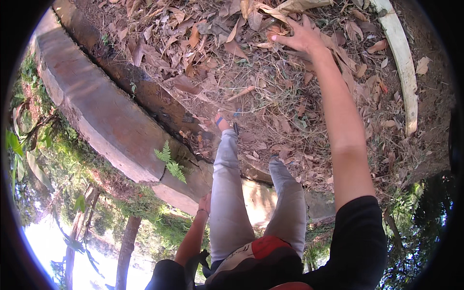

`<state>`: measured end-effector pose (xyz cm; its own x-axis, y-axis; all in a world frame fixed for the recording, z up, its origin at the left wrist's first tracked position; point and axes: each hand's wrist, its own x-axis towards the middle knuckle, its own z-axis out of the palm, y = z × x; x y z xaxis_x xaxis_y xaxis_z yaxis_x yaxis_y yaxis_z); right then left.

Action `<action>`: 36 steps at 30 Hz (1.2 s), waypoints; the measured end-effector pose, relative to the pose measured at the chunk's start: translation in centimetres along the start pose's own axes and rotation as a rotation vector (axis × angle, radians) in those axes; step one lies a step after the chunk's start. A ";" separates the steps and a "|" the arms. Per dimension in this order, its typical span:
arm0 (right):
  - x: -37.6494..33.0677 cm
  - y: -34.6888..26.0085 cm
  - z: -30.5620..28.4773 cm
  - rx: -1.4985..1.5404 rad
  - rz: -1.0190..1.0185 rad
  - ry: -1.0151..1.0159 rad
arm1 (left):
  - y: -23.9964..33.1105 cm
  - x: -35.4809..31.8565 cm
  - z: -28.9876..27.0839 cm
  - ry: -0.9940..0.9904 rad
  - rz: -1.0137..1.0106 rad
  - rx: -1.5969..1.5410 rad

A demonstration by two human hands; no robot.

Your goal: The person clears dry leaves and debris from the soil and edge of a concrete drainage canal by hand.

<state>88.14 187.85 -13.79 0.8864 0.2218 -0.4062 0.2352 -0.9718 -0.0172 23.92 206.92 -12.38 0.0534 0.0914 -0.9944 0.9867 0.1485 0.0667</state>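
Observation:
My right hand [303,38] reaches far forward into a litter of dry brown leaves [193,38]. Its thumb and fingers are spread apart around a curled orange-brown leaf [274,32], and I cannot tell whether they touch it. A long, pale dry leaf [299,5] lies just beyond the fingertips. Beside my left leg, my left hand [206,202] rests on the concrete ledge [186,181], small in the picture. It looks laid flat, with nothing visible in it.
A low, curved concrete wall [101,96] runs along the left, with a dark wet channel [150,96] beside it. A green fern [170,162] grows at the ledge. At right lies a long pale curved strip [401,63]. Tree trunks [126,251] stand at lower left.

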 end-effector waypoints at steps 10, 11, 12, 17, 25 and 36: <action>-14.5 3.2 4.3 -0.397 -0.216 -0.282 | -0.3 -1.4 -0.5 0.125 -0.228 0.053; -16.0 5.0 5.7 -0.420 -0.175 -0.283 | 0.2 -1.3 0.0 0.124 -0.152 0.059; -17.4 7.4 8.0 -0.322 -0.078 -0.268 | 0.7 -1.2 0.6 0.126 -0.078 0.064; -24.2 14.5 7.9 -0.416 0.029 -0.350 | 3.5 -2.7 1.6 0.077 -0.108 0.108; -33.1 42.6 1.7 -0.798 0.395 -0.149 | 0.6 -0.6 1.2 0.013 -0.096 0.250; -23.9 15.8 1.0 0.055 0.289 0.265 | -0.2 0.8 -0.3 0.058 -0.101 0.269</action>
<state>70.30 167.14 -5.31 0.9869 -0.0555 -0.1516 -0.0545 -0.9985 0.0110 23.70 207.28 -13.13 -0.0485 0.1464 -0.9880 0.9923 -0.1062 -0.0644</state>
